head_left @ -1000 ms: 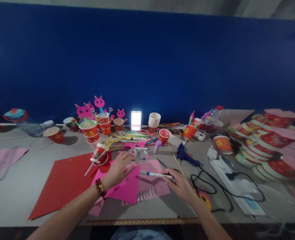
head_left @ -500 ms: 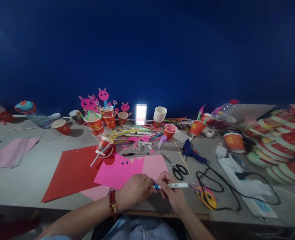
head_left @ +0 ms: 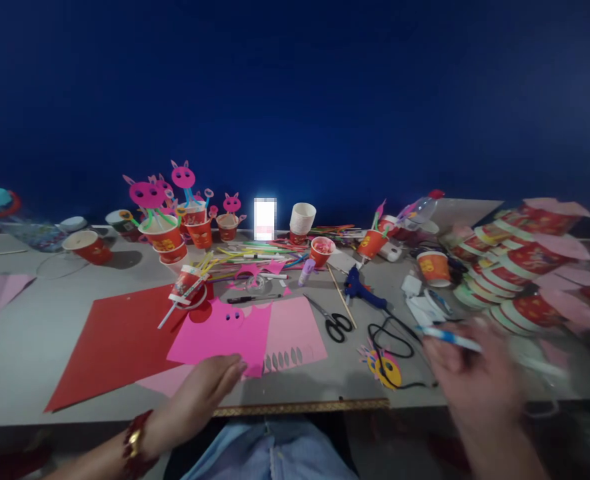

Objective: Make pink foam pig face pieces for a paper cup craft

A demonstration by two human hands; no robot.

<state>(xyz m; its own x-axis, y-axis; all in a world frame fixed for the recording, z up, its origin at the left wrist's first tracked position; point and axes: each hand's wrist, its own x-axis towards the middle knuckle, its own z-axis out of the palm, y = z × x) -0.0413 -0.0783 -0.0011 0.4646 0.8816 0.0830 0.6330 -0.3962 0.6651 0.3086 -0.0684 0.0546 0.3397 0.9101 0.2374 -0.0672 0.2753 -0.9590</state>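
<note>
My right hand (head_left: pixel 479 373), blurred, is raised at the right and closed on a white marker (head_left: pixel 449 338) with a blue end. It is beside a white power strip (head_left: pixel 422 312) and near the cable. My left hand (head_left: pixel 207 383) is by the lower edge of a hot pink sheet (head_left: pixel 219 340). Its fingers lie together, and whether they hold anything is hidden. Light pink paper (head_left: pixel 305 327) with a row of leaf-shaped cutouts lies next to the hot pink sheet, and a red sheet (head_left: pixel 109 347) is to the left.
Black-handled scissors (head_left: pixel 338 327), a blue glue gun (head_left: pixel 365 290) with its black cable, and yellow round cutouts (head_left: pixel 387 370) lie right of centre. Cups with pink animal faces (head_left: pixel 162 233) stand at the back left. Stacked red cups (head_left: pixel 529 260) lie at the right.
My hands have moved apart. The right one has carried the marker far to the right, and the left one has shifted left. The view has turned right, and the leaf-shaped cutouts now show.
</note>
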